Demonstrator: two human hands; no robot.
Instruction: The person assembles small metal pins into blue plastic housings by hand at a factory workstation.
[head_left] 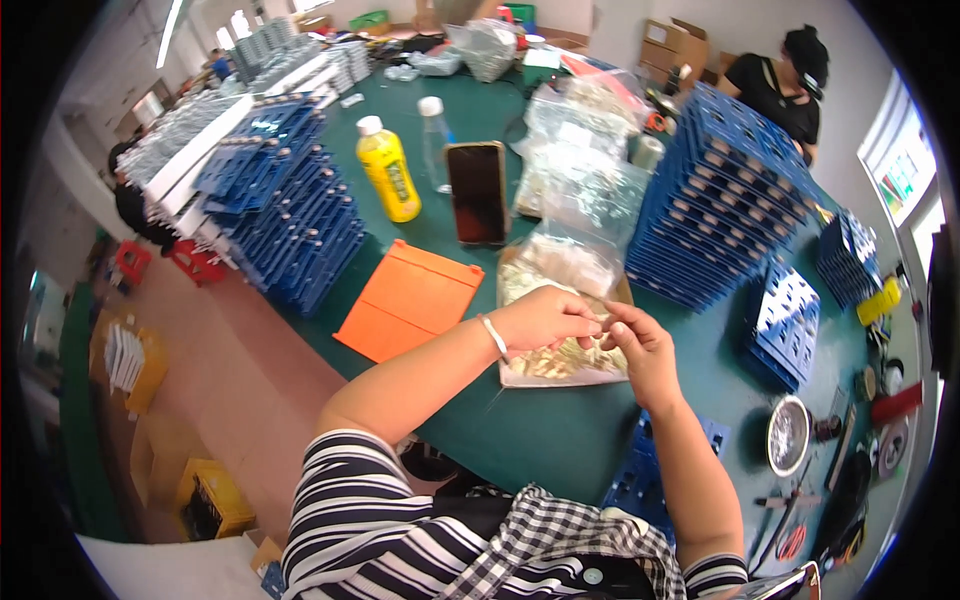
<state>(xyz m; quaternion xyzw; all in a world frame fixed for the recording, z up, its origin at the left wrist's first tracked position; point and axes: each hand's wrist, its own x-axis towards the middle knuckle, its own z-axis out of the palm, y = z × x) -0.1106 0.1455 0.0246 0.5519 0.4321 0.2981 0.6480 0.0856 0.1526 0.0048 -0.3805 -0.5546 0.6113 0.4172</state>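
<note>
Above a shallow box [560, 381] of small cream-coloured pieces [540, 362], my two hands meet with their fingertips almost touching. My left hand [548, 318], below a white bracelet, is closed in a pinch. Close beside it, my right hand [645, 352] pinches with thumb and forefinger. Whatever lies between the fingers is too small to make out. Clear plastic bags [580, 235] lie over the far part of the box. An orange flat panel [412, 300] rests left of the box, and a blue perforated panel [640, 480] lies under my right forearm.
Tall stacks of blue panels stand at left [285, 200] and right [715, 190]. A phone [477, 192], a yellow bottle [388, 172] and a clear bottle [436, 145] stand beyond the box. At right sits a metal bowl [788, 436]. Another person [775, 95] is at the far right.
</note>
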